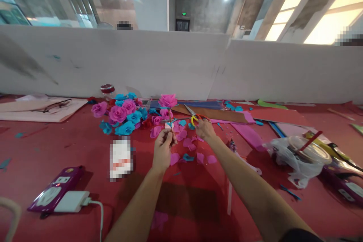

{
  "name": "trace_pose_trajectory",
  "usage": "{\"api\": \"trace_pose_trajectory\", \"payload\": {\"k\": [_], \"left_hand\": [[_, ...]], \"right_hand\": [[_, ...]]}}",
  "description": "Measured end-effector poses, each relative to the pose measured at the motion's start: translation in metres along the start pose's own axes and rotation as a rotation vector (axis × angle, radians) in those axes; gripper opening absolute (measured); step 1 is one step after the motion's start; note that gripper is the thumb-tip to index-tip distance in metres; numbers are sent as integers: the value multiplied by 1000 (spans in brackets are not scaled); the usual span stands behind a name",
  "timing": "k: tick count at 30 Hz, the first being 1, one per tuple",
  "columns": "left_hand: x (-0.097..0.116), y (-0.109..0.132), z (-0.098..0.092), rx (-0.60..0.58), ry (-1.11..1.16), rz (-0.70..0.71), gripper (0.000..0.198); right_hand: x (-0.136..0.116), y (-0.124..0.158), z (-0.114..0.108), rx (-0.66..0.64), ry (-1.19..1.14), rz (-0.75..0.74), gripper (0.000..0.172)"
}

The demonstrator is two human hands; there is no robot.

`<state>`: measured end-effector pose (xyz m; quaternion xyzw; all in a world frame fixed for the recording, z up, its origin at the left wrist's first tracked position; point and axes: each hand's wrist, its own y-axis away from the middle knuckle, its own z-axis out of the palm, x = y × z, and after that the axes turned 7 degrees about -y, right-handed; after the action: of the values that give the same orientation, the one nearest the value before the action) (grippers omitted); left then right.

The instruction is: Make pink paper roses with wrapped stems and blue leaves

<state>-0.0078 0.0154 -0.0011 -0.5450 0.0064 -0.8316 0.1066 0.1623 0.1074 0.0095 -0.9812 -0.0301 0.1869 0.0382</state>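
My left hand (163, 144) pinches the thin stem of a pink paper rose (168, 101), which stands upright above the fingers. My right hand (205, 129) is at the scissors (194, 113), its fingers closed about the yellow and red handles. The blades point away and to the left, low over a brown paper strip (211, 113). Loose pink paper petals (189, 143) and a few blue scraps lie between and below my hands. Left of the held rose is a bunch of pink, blue and red paper flowers (118, 114).
Purple power strip (66, 181) with a white charger (71, 201) at front left. Glasses (55, 106) lie on paper at far left. To the right, a lidded cup (309, 149) with a red straw sits in a plastic bag. A white partition (113, 58) borders the red table's back.
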Motion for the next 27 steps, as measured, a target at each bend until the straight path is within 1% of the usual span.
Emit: {"api": "trace_pose_trajectory", "payload": {"k": [3, 7, 12, 17, 20, 22, 23, 25, 27], "left_hand": [[2, -3, -4, 35, -33, 60, 15], [4, -7, -12, 110, -127, 142, 14], [8, -9, -17, 154, -191, 159, 16], [9, -10, -17, 228, -147, 153, 14], [8, -11, -19, 236, -122, 139, 15], [8, -12, -20, 251, -94, 134, 14], [7, -12, -20, 260, -77, 131, 14], [6, -13, -22, 277, -35, 118, 13], [5, -13, -23, 280, 3, 87, 15]], "right_hand": [[3, -21, 8, -70, 87, 28, 32], [8, -34, 10, -84, 163, 37, 42], [14, -49, 6, -121, 193, 71, 32], [16, -57, 4, -110, 174, 104, 34], [12, -58, -6, -84, 125, 109, 45], [7, -59, -16, -54, 71, 117, 53], [4, -58, -22, -40, 35, 123, 55], [-2, -55, -34, -25, -67, 131, 53], [-7, -47, -44, -32, -207, 134, 45]]}}
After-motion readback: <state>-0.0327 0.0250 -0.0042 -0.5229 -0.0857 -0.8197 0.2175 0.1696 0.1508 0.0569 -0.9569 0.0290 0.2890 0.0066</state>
